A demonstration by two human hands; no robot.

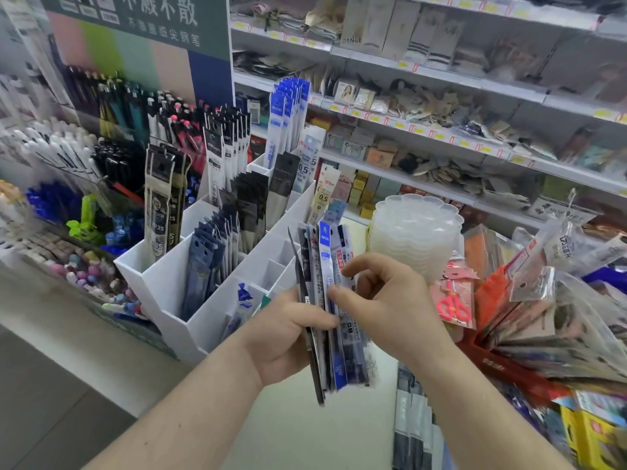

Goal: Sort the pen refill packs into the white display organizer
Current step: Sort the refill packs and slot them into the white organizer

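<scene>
Your left hand (288,330) grips a fan of refill packs (334,300); your right hand (380,296) pinches one. The organizer (176,283) is partly stocked, front slots mostly bare.

Refill packs (334,300): glossy clear plastic; organizer (173,286): smooth matt white plastic.

Green sign (142,22) above the pen display: "不溅不散", smaller line under it blurred. Tall beige-black refill pack (159,212) in the white organizer (163,293): "25". White pack (303,164) at the organizer's back: "0.5". Cream pack (324,195) beside it: "0.5". Box (353,28) on the top shelf: "DANCE". Blue-topped pack (325,262) in the held bundle: logo too small to read.
</scene>
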